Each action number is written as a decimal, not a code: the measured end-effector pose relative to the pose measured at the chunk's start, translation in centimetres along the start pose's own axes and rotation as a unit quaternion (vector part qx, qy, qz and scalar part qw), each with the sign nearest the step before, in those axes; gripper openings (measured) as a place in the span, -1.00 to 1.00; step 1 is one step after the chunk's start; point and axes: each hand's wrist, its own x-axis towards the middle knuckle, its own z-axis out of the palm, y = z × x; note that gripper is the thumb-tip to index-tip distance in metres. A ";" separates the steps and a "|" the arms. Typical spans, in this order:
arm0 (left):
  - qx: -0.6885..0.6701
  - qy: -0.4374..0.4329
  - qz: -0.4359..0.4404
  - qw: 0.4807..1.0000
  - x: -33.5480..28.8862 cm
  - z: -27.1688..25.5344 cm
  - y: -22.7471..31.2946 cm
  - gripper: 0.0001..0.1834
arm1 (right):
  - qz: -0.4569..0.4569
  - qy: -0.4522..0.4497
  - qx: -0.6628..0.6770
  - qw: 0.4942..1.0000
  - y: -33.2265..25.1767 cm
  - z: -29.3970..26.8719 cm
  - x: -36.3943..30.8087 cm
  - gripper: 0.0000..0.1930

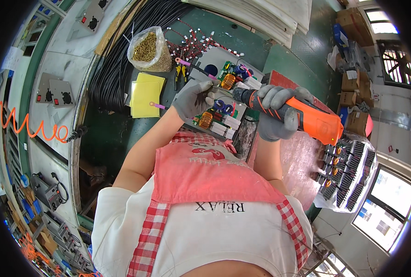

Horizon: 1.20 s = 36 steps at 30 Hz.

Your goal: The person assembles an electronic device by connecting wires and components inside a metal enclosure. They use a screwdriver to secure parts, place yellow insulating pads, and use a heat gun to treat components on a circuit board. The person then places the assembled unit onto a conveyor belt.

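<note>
My right hand (pixel 279 111), in a grey glove, grips an orange and black cordless screwdriver (pixel 314 121) that lies sideways with its bit pointing left. My left hand (pixel 192 100), also gloved, has its fingertips pinched together at the bit's tip; whatever is between them is too small to make out. Beneath the hands are grey metal plates (pixel 208 57) carrying green circuit boards. The farther board has a copper coil (pixel 227 81), and the nearer one has another coil (pixel 206 120) beside blue capacitors (pixel 223 107). A cable with a pink-sleeved lug (pixel 183 62) reaches over the far plate.
Left of the plates are yellow sheets (pixel 146 96), yellow-handled pliers (pixel 181 72) and a clear bag of brass-coloured small parts (pixel 146 50). Beyond lie red wires with white connectors (pixel 198 40) and a black cable bundle (pixel 109 74). Black finned parts (pixel 351 173) stand at right.
</note>
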 end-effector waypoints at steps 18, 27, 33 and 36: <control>-0.139 -0.003 -0.070 0.988 -1.0 -2.0 -0.3 -0.74 | 0.002 0.047 -0.006 0.999 0.8 0.4 -0.9 -0.53; -0.170 0.093 -0.028 0.981 0.0 -3.3 -2.5 -0.70 | 0.037 0.094 -0.010 0.995 4.2 -0.3 -1.1 -0.59; 0.091 0.219 -0.027 0.971 -0.1 -3.5 -2.1 -0.74 | 0.072 0.108 -0.151 0.980 7.9 -2.2 -1.6 -0.61; 0.148 0.282 -0.001 0.948 0.0 -4.8 -1.7 -0.80 | 0.104 0.104 -0.192 0.970 9.1 -3.1 -1.8 -0.61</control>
